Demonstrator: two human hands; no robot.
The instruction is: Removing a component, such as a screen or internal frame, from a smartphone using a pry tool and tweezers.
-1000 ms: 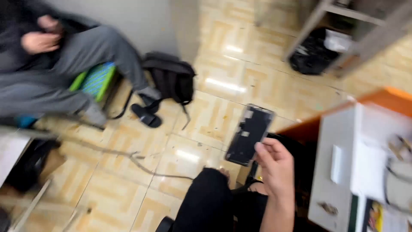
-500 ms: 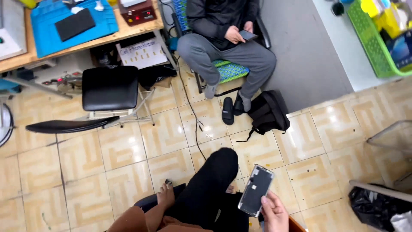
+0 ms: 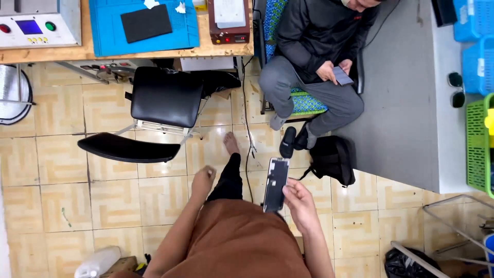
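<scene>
My right hand [image 3: 300,204] grips a black phone screen panel [image 3: 276,184] by its lower edge and holds it upright over the tiled floor. My left hand [image 3: 203,179] hangs by my side with its fingers loosely curled and nothing in it. My brown top fills the bottom of the view, and my black trouser leg and bare foot [image 3: 230,143] point toward an empty black chair [image 3: 165,98].
A wooden bench [image 3: 221,49] at the top holds a blue mat [image 3: 144,25] and small machines. A seated person [image 3: 314,62] holds a phone, with a black bag [image 3: 333,158] beside them. Green and blue baskets [image 3: 478,149] sit at the right. A cable [image 3: 248,128] trails across the floor.
The view has swung from the floor to the bench and chair. My right hand has kept hold of the screen panel. My left hand has come into view at my side.
</scene>
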